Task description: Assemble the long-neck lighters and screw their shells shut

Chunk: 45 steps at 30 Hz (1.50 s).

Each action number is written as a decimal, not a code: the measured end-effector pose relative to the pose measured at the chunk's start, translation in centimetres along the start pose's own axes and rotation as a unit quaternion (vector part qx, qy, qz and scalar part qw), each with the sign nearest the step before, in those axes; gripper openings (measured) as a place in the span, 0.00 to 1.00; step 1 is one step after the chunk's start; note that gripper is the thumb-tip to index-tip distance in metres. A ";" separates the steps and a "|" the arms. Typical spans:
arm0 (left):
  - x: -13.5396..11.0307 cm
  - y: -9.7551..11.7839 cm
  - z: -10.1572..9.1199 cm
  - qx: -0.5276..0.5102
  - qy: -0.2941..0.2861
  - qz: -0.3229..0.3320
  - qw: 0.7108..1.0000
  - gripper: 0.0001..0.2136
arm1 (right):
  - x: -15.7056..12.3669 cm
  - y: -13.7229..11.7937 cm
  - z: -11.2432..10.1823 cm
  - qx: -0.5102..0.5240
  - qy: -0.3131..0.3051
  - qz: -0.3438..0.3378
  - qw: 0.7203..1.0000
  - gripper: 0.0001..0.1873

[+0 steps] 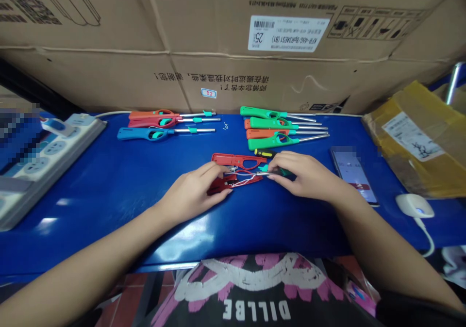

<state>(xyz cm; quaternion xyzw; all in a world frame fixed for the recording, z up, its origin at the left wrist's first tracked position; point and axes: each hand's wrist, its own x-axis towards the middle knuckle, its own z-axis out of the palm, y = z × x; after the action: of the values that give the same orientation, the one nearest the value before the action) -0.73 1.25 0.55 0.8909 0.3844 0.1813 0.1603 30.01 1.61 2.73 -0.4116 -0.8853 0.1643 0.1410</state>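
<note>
An opened gas lighter lies in front of me on the blue table. One red shell half (pixel 238 160) sits at the back; the other red shell half (pixel 217 185) is nearer me, with thin white wires (pixel 244 180) running along it. My left hand (pixel 196 188) grips the left end of the nearer half, thumb in front and fingers at its inner parts. My right hand (pixel 300 174) pinches the slim metal tube (pixel 262 173) at the lighter's right end. A dark piece between its fingers is mostly hidden. A turquoise trigger (pixel 263 168) shows beside the fingertips.
Behind the right hand lies a black-and-yellow handle (pixel 264 153). Several green and orange lighters (pixel 271 123) are at back right, three lighters (pixel 145 133) at back left. A phone (pixel 353 174), white device (pixel 415 205), taped parcel (pixel 418 142), power strip (pixel 47 159) and large carton (pixel 204 36) surround them.
</note>
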 end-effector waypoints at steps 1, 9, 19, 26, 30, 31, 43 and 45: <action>0.0 0.0 0.1 0.002 -0.011 -0.003 1.000 0.14 | 0.0 0.1 0.0 -0.004 -0.009 -0.003 1.000 0.04; 0.2 -0.3 0.5 0.002 -0.014 0.002 1.000 0.19 | 0.2 1.2 0.5 -0.053 -0.054 -0.005 0.997 0.07; 0.2 -1.0 1.1 -0.004 -0.005 0.035 0.999 0.17 | -0.3 1.0 -0.2 -0.008 -0.099 0.056 0.994 0.02; 0.3 -1.1 1.1 -0.003 -0.014 0.039 0.999 0.17 | -0.3 0.7 -0.2 -0.017 -0.113 0.087 0.990 0.02; 0.4 -1.0 1.1 -0.002 -0.013 0.042 0.999 0.17 | -0.5 0.7 -0.3 -0.030 -0.109 0.072 0.991 0.04; 0.4 -1.0 1.1 -0.002 -0.011 0.043 0.999 0.16 | -0.5 0.7 -0.4 -0.030 -0.105 0.064 0.992 0.07; 0.4 -0.6 0.9 -0.004 0.006 0.065 0.998 0.10 | 0.3 -0.4 0.8 0.041 -0.067 0.035 0.996 0.08; 0.4 -0.6 0.9 -0.005 0.002 0.064 0.998 0.09 | 0.4 -0.5 0.9 0.051 -0.067 0.044 0.995 0.08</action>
<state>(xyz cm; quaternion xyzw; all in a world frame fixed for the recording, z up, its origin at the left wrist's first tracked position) -0.41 1.82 -0.42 0.9124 0.3263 0.1950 0.1521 29.05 1.47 2.17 -0.4307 -0.8641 0.2426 0.0951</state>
